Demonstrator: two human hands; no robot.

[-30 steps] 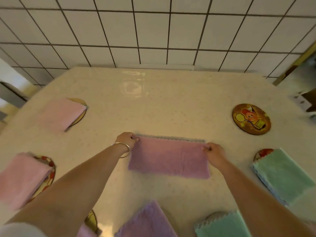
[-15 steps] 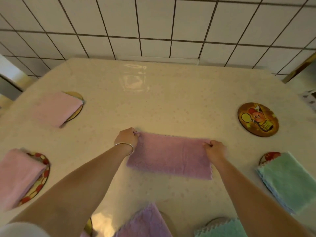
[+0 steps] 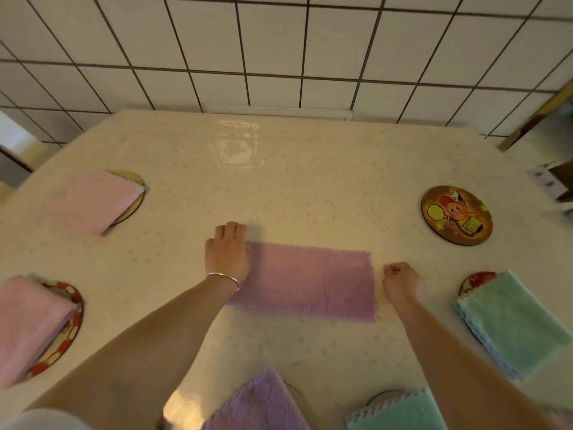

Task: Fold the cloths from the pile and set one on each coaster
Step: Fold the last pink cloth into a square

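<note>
White wall tiles back a cream table (image 3: 310,187). At centre frame lies a purple cloth (image 3: 307,285), folded into a strip. Over its left end rests the left hand (image 3: 228,254), fingers loosely bent; the right hand (image 3: 401,282), curled and empty, sits just beside its right end. One bare coaster (image 3: 455,215) sits upper right.

Left hand (image 3: 228,254) on purple cloth (image 3: 305,285)

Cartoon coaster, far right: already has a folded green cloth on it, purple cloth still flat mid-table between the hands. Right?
Not quite. In the head view the cartoon coaster is bare; the green cloth lies on a different coaster nearer the person. The purple cloth does lie flat mid-table between the hands.
</note>
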